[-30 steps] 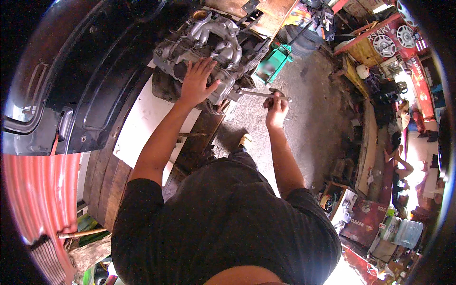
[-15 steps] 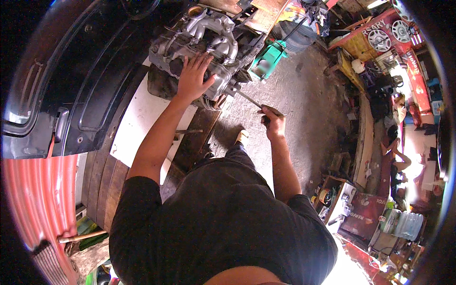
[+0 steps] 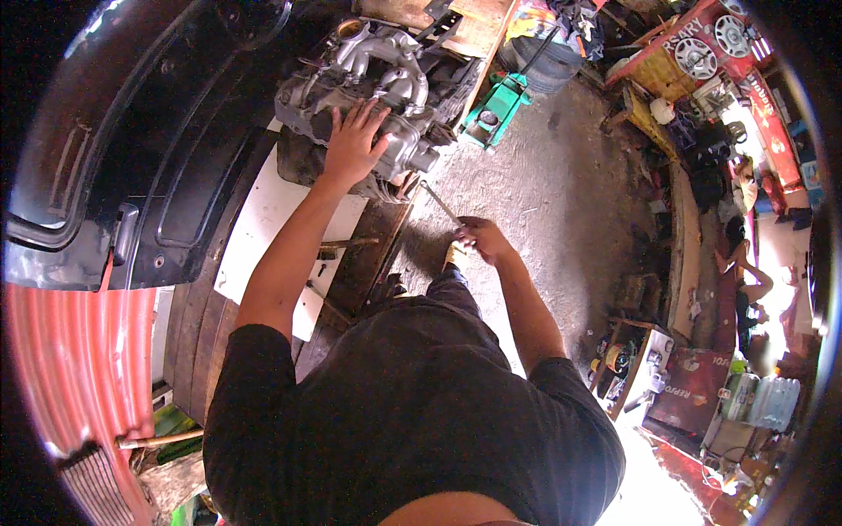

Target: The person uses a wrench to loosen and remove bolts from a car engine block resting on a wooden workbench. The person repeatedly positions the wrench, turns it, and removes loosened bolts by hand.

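Note:
A grey metal engine (image 3: 399,83) with curved intake pipes rests on a bench at the upper middle. My left hand (image 3: 354,145) lies on its near side, fingers spread and holding nothing. To the right, my right hand (image 3: 481,238) is closed round one end of a long, thin wrench (image 3: 441,203). The wrench's far end points up and left toward the engine's lower right corner, and a small gap shows between them.
A green floor jack (image 3: 494,112) stands right of the engine, before a tire (image 3: 545,66). At left are a black vehicle panel (image 3: 132,149) and red corrugated sheet (image 3: 83,351). Cluttered shelves line the right. A person (image 3: 744,263) is at far right.
My right hand has moved down and left with the wrench, whose tip has come away from the engine. My left hand stays on the engine.

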Action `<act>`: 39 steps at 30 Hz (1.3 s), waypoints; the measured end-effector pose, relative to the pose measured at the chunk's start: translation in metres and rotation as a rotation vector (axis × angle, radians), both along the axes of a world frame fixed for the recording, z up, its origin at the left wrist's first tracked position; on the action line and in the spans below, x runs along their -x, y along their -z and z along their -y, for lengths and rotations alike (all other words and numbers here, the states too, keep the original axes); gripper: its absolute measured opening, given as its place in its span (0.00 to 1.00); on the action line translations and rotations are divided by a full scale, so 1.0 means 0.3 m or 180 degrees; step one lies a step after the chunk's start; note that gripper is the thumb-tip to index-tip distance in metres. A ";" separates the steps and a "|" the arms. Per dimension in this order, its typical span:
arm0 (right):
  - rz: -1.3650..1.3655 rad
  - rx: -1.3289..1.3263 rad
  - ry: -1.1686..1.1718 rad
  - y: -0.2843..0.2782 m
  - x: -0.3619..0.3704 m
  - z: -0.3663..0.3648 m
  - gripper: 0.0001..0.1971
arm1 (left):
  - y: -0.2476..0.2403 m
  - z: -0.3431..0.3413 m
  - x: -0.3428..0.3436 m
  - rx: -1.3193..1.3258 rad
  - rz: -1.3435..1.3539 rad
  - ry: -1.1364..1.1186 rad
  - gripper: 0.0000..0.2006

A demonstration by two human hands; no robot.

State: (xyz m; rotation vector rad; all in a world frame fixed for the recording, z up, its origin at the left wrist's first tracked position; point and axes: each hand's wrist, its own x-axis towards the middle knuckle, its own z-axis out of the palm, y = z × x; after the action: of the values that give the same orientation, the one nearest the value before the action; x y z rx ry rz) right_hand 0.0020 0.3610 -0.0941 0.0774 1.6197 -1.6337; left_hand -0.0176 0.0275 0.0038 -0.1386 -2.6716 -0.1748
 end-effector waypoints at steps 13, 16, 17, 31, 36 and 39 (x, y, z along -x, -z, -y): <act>-0.0293 -0.0420 -0.0002 0.143 -0.015 0.122 0.25 | 0.000 -0.125 -0.051 0.0502 0.0206 -0.0892 0.32; -0.0237 0.0015 0.0192 0.194 -0.028 0.150 0.19 | 0.028 -0.100 -0.085 0.0626 0.0101 -0.1121 0.34; -0.0320 0.0054 0.0274 0.188 -0.031 0.167 0.17 | 0.039 -0.091 -0.094 0.0567 0.0147 -0.1130 0.34; -0.1441 0.0183 0.0476 0.421 0.034 0.295 0.17 | 0.038 -0.055 -0.125 0.0387 0.0381 -0.0969 0.35; -0.1305 0.0464 0.0438 0.489 0.080 0.322 0.16 | 0.019 -0.067 -0.119 0.0398 0.0475 -0.0967 0.35; -0.0886 0.0576 0.0432 0.527 0.080 0.332 0.17 | 0.028 -0.060 -0.118 0.0341 0.0469 -0.0944 0.36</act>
State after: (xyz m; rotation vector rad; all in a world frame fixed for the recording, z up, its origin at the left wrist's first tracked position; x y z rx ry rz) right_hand -0.0222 0.2614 -0.2521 -0.1423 1.6923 -1.9586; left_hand 0.0178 0.0456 -0.0045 0.2459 -2.8080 0.0549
